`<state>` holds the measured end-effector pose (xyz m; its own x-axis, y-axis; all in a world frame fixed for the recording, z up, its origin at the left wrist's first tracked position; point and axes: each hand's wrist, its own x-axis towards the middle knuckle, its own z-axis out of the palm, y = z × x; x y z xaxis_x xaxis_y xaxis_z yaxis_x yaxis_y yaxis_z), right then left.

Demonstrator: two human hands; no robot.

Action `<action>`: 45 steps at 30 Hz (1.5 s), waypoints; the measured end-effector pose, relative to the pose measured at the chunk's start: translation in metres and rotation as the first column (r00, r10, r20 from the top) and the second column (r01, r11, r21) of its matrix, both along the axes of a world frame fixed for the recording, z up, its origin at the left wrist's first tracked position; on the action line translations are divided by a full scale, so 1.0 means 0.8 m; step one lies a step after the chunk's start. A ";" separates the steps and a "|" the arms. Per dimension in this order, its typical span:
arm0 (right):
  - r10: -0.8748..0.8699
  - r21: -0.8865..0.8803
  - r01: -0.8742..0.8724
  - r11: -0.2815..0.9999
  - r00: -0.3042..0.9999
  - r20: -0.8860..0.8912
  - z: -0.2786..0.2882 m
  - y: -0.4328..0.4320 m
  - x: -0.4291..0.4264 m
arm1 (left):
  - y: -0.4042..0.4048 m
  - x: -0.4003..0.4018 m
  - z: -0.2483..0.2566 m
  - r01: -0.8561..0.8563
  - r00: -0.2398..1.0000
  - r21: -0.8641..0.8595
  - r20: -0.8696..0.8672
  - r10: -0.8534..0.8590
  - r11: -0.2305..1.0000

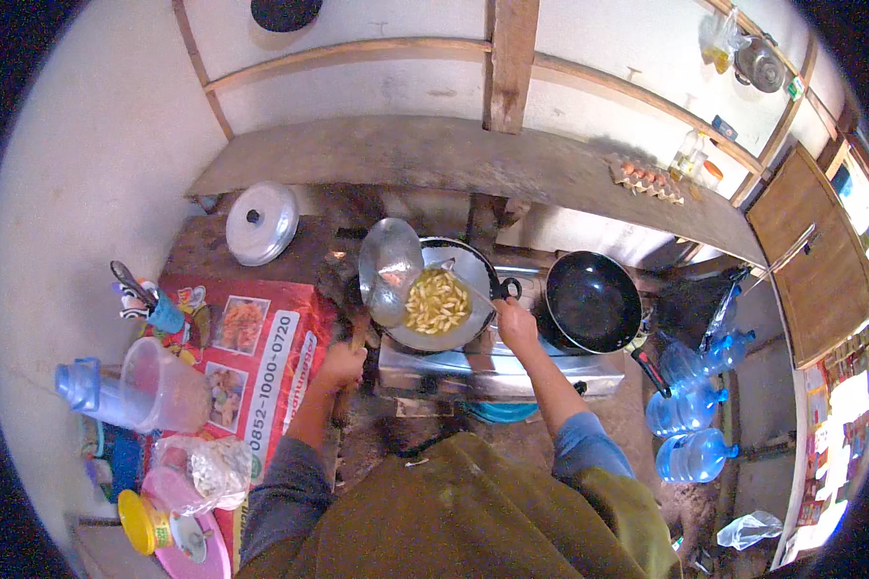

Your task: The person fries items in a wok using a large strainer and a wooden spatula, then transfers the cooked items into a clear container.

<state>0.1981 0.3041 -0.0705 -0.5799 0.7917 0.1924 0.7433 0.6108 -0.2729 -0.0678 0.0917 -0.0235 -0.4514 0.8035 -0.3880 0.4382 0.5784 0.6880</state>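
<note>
My left hand [339, 365] grips the wooden handle [360, 331] of a large round metal strainer [389, 268]. The strainer is tilted over the left side of a wok [481, 269] on a metal gas stove [434, 373]. Pale yellow, elongated food pieces [437, 302] lie in oil at the bottom of the wok. In my right hand [518, 327] is the thin handle of a metal spatula [472, 284], which reaches into the wok beside the food. The burner under the wok is hidden.
A black frying pan [594, 302] sits on the stove's right side, its handle jutting toward me. An aluminium lid [262, 224] lies at the back left. Containers and bags crowd the red-covered table [250, 376] at left. Large water bottles [695, 456] stand at right; an egg tray [648, 182] rests on the shelf.
</note>
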 end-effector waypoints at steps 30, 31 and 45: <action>-0.082 -0.101 0.078 0.992 0.996 -0.039 0.022 -0.030 0.038 | -0.007 -0.035 -0.014 0.115 0.993 -0.126 -0.010 -0.117 0.985; -0.107 -0.118 0.102 0.988 0.994 -0.033 0.017 -0.023 0.038 | -0.009 -0.038 -0.018 0.105 0.994 -0.131 0.011 -0.105 0.986; -0.105 -0.167 0.103 0.980 0.994 0.000 0.080 -0.068 0.079 | -0.010 -0.020 0.040 -0.007 0.944 -0.261 0.316 0.093 0.965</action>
